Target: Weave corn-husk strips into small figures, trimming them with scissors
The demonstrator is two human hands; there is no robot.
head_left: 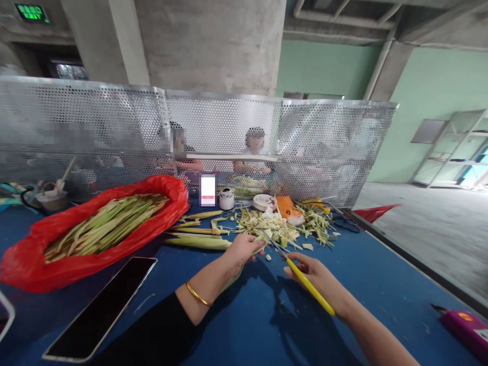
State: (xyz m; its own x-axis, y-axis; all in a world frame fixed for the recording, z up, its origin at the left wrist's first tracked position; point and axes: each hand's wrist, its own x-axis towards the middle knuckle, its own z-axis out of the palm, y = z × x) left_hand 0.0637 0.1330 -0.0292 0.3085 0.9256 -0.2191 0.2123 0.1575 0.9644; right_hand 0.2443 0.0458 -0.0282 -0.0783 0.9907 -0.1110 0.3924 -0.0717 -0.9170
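My left hand [244, 250] is closed around a pale green stalk, whose end sticks out near my fingertips above the blue table [366, 274]. My right hand [318, 277] grips a knife with a yellow handle [309, 287]; its thin blade [273, 243] points up and left to the stalk by my left fingers. Just beyond both hands lies a heap of cut peelings and trimmings [274, 226]. Several whole stalks [198, 239] lie to the left of my left hand.
A red plastic bag [57, 264] full of green stalks sits at the left, a dark phone [101, 307] in front of it. Small tape rolls [226, 199], an orange object [288, 208] and black scissors [345, 223] lie by a perforated metal screen [244, 127], with people seated behind. A pink object [463, 328] rests at the right edge.
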